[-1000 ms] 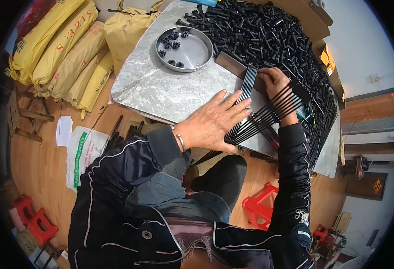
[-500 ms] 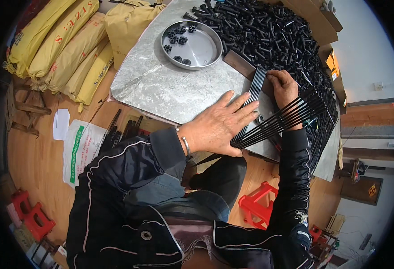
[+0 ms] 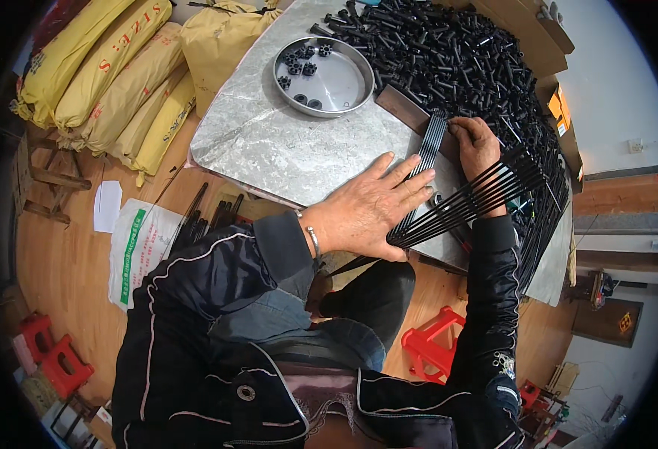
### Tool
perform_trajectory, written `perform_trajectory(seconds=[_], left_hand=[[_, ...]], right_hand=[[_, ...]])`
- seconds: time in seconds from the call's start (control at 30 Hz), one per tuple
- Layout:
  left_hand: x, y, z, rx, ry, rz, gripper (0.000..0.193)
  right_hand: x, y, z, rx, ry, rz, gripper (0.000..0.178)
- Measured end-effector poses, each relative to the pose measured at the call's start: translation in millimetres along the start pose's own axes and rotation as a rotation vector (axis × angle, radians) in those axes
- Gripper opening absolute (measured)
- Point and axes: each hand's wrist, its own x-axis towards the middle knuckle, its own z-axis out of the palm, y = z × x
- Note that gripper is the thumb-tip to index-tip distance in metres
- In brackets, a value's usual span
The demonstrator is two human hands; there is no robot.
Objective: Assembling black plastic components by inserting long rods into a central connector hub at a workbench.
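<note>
honestly the trick here is keeping the left hand [image 3: 366, 213] flat, fingers spread, pinning the fanned bundle of thin black rods [image 3: 478, 202] to the grey metal-topped table [image 3: 269, 142] while the right hand [image 3: 477, 146], grip pinched closed, lines up the rod tips at the ribbed metal strip [image 3: 427, 146].

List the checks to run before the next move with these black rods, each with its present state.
1. Left hand lies flat on the fanned black rods, pinning their near ends: ok.
2. Right hand rests at the row of rods lined up on the metal tabletop: ok.
3. Whether the right fingers pinch one rod: cannot tell.
4. Round metal tray with a few small black parts stands apart from both hands: ok.
5. Heap of black tubes crowds right behind the row: not ok.
</note>
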Motion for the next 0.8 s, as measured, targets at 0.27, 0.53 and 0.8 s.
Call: perform_trajectory(seconds=[0.27, 0.53, 0.8], left_hand=[[0.1, -0.2, 0.8, 0.012, -0.004, 0.003, 0.095], [1.9, 0.6, 1.8, 0.017, -0.001, 0.014, 0.091], [2.4, 1.6, -0.7, 0.007, 0.019, 0.02, 0.088]], right_hand=[[1.4, -4.4, -0.7, 0.008, -0.022, 0.051, 0.012], [14.4, -5.6, -12.2, -0.079, -0.062, 0.117, 0.013], [11.4, 22.3, -4.9, 0.115, -0.084, -0.098, 0.012]])
